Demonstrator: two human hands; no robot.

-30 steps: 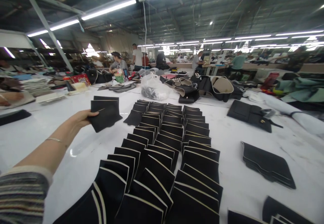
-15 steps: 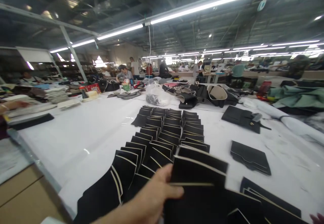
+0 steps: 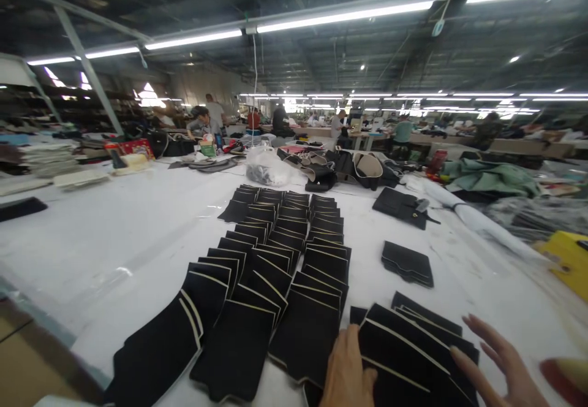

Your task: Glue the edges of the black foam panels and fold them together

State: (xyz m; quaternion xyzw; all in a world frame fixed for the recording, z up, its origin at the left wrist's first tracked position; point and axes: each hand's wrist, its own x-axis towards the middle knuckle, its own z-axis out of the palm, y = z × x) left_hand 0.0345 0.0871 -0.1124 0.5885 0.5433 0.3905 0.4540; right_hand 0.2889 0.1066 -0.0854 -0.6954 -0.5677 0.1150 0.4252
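At the lower middle, my left hand (image 3: 346, 367) is closed on the left edge of a fanned stack of black panels (image 3: 404, 349) with pale cut edges, its thumb lying over them. On the stack's right side is my right hand (image 3: 505, 367), its fingers spread and apart. One of its digits touches the stack's edge; the others are raised beside it. To the left, overlapping rows of similar black panels (image 3: 275, 260) run away across the white table (image 3: 138, 235).
Beyond the stack lie a small black pile (image 3: 407, 263) and a black flap piece with a strap (image 3: 399, 206). A plastic bag (image 3: 266, 167) and black bag parts (image 3: 342, 168) stand behind the rows. A yellow object (image 3: 567, 263) and a white roll (image 3: 487, 226) are at right.
My left hand has brought its black panels down and right, onto the near-right stack. My right hand has come in from the right edge. The view has shifted right.
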